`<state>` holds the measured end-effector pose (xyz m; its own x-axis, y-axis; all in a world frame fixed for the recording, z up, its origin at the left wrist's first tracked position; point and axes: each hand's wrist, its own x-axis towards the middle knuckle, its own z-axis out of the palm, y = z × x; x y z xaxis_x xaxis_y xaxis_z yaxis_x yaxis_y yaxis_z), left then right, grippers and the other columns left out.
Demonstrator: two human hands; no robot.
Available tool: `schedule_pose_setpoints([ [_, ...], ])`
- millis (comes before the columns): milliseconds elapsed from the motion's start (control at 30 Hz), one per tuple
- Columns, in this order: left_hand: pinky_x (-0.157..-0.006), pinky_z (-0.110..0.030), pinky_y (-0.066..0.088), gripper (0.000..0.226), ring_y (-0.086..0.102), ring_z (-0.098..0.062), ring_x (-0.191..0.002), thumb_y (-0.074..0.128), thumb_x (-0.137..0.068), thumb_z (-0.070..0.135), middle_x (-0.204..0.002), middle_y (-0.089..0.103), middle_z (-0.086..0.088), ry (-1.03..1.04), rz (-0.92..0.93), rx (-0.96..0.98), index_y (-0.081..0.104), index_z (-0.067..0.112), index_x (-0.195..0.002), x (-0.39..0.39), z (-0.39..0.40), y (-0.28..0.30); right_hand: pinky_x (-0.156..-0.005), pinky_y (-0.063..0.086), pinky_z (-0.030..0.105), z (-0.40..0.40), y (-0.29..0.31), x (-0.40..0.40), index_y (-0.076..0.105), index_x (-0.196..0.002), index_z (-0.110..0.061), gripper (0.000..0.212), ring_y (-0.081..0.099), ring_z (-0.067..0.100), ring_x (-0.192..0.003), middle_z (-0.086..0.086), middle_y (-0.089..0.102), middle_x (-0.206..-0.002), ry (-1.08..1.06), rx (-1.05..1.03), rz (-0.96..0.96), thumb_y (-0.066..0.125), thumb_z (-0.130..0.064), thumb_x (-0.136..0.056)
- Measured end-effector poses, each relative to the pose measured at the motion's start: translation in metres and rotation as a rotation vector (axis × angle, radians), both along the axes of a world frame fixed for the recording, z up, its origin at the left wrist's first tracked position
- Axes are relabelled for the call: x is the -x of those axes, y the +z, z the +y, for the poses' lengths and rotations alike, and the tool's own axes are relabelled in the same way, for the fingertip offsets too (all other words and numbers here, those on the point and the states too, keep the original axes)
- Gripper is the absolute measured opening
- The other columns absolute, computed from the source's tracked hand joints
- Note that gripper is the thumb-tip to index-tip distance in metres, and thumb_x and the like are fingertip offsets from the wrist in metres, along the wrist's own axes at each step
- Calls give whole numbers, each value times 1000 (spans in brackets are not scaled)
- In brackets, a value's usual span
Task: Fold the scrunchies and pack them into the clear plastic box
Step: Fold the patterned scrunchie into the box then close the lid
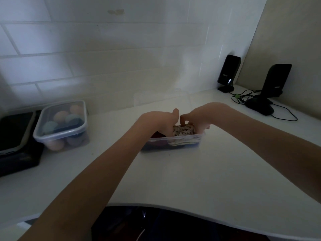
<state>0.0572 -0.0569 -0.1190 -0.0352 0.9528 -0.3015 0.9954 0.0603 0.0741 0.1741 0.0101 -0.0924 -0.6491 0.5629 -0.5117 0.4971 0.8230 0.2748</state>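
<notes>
A clear plastic box (pixel 180 138) sits in the middle of the white desk. A folded patterned scrunchie (pixel 184 132) in white and dark print sticks up from its right half. Darker scrunchies (pixel 159 135), reddish and blue, lie in the left half. My left hand (pixel 163 121) reaches into the box and its fingers press against the patterned scrunchie's left side. My right hand (pixel 199 118) curls over the scrunchie from the right and pinches its top. Both hands' fingertips are partly hidden inside the box.
A lidded clear container (pixel 63 125) of pastel round items stands at the left, beside a black device (pixel 15 141). Two black speakers (pixel 228 73) (pixel 276 80), a black mouse (pixel 259 106) and cables lie at the back right. The tiled wall is close behind.
</notes>
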Motion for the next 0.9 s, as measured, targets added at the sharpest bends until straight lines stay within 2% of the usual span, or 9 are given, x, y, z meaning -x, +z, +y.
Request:
schedule_pose_setpoints([
  [133, -93, -46, 48, 87, 54, -30, -106, 75, -70, 36, -129, 54, -9, 26, -43, 89, 16, 16, -131, 8, 0, 10, -43, 36, 21, -4, -2, 5, 25, -135, -20, 61, 47, 11, -52, 4, 51, -74, -6, -52, -34, 57, -11, -84],
  [267, -89, -45, 51, 94, 56, -29, -101, 78, -67, 38, -119, 57, -10, 53, -36, 61, 13, 15, -131, 7, -3, 7, -46, 35, 25, -1, -7, 0, 35, -127, -18, 49, 48, 13, -55, 0, 45, -72, 129, -168, 50, 57, -16, -84],
  [400, -82, -41, 52, 84, 57, -31, -101, 72, -75, 17, -118, 59, -17, 54, -56, -67, 12, 7, -133, 1, -6, -2, -46, 27, 25, 8, -14, -6, 42, -119, -23, 38, 41, 12, -55, -4, 41, -67, 240, -266, 138, 55, -24, -83],
  [500, -81, -39, 51, 79, 56, -31, -104, 69, -77, 11, -121, 58, -18, 57, -71, -87, 14, 6, -133, -1, -8, -2, -47, 26, 25, 13, -18, -7, 44, -115, -25, 35, 43, 13, -55, -6, 40, -66, 263, -262, 192, 55, -26, -82],
  [567, -82, -40, 50, 74, 55, -31, -104, 66, -78, 8, -122, 57, -19, 62, -89, -94, 16, 6, -132, -1, -10, -2, -45, 26, 25, 15, -18, -8, 43, -114, -26, 34, 43, 11, -54, -6, 42, -67, 250, -243, 206, 55, -24, -82],
  [633, -84, -41, 50, 68, 54, -31, -105, 64, -78, 7, -123, 56, -18, 68, -108, -121, 20, 6, -130, -2, -13, -1, -43, 33, 23, 15, -18, -10, 43, -113, -28, 35, 50, 12, -51, -4, 48, -70, 194, -188, 216, 55, -21, -81],
  [733, -82, -36, 46, 51, 52, -27, -106, 66, -77, 10, -123, 55, -12, 51, -140, -208, 41, 11, -122, -2, -17, -2, -40, 41, 20, 17, -15, -16, 42, -111, -32, 38, 57, 14, -46, -3, 62, -99, 62, -15, 268, 57, -17, -79],
  [800, -80, -31, 42, 44, 51, -21, -102, 65, -79, 13, -122, 56, -7, 21, -133, -249, 51, 16, -120, -1, -22, -2, -40, 42, 18, 18, -11, -21, 46, -113, -33, 42, 58, 14, -51, -6, 59, -118, 8, 104, 319, 60, -14, -79],
  [900, -84, -29, 40, 47, 48, -17, -99, 68, -78, 21, -123, 56, -4, 2, -160, -240, 55, 20, -122, 4, -30, 2, -48, 48, 19, 19, -6, -25, 53, -118, -32, 47, 61, 14, -62, -10, 59, -121, 0, 184, 366, 63, -12, -78],
])
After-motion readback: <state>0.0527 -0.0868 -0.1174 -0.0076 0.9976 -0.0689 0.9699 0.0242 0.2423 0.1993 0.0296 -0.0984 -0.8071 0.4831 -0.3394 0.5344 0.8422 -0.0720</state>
